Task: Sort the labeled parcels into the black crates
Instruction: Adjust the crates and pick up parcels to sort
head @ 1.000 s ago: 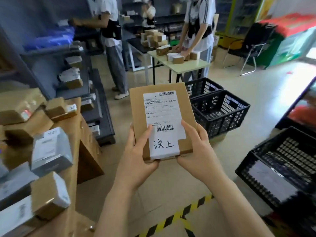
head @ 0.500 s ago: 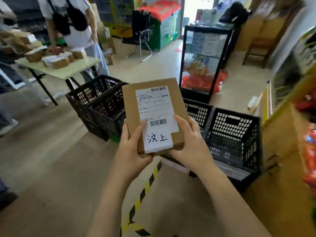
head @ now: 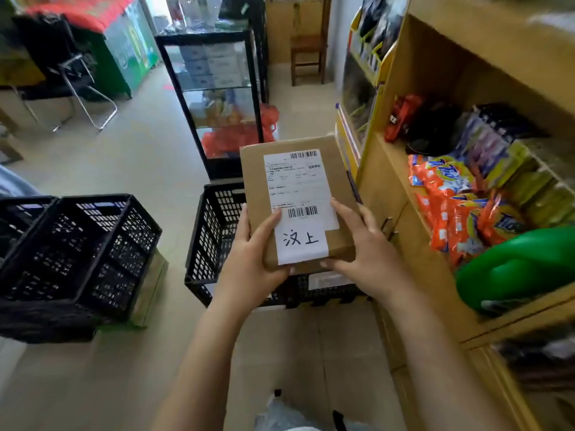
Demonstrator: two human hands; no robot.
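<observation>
Head view. A person holds one parcel, a flat brown cardboard box, in both hands in front of the chest, its top face tilted toward the camera. The left hand grips the near left corner, thumb lying across the top face and fingers curled beneath. The right hand grips the near right corner in the same way, thumb beside the lower barcode. Both hands are thus clamped on the parcel.

A white label covers much of the top face; it bears two barcodes, fine print too small to read, and the handwritten characters 汉上 at its near end.

The parcel is in the air, touching no crate. Directly behind and below it stands a black crate on the floor; the parcel hides most of its opening. Two more crates stand side by side at the left, well apart from the parcel.

At the right, a wooden shelf holds orange packets and a green bottle. Beyond the near crate stands a black-framed glass cabinet; a chair is at upper left.
</observation>
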